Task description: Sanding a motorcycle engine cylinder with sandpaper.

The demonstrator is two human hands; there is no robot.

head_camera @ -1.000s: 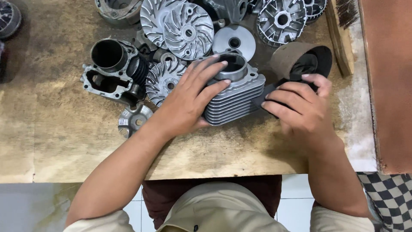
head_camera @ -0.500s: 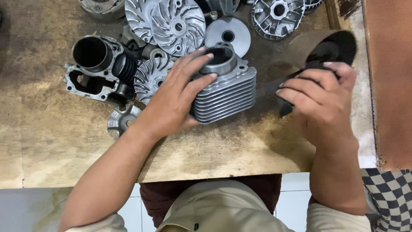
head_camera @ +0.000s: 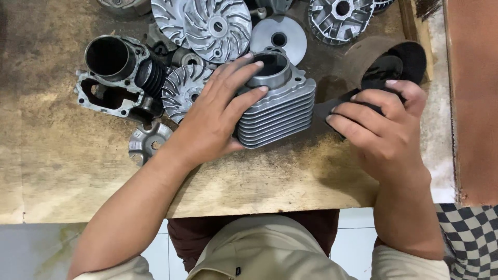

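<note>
Finned cylinder [head_camera: 277,101]: near the workbench [head_camera: 78,176] front edge, right of centre. Left hand [head_camera: 215,116] spread flat across it, steadying. Right hand [head_camera: 381,129] pinches a dark abrasive sheet [head_camera: 373,78] beside the fins. Advised: hold firmly, rub evenly along the fins.

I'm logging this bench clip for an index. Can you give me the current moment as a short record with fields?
Surface: worn wooden bench
Left hand: left hand lies flat over the finned metal cylinder, fingers reaching its top opening
Right hand: right hand grips a dark cloth beside the cylinder
Behind the right hand: roll of sandpaper
Left of the cylinder: dark engine casing, small finned disc, small round plate
Far side: large finned disc, smooth disc
</note>
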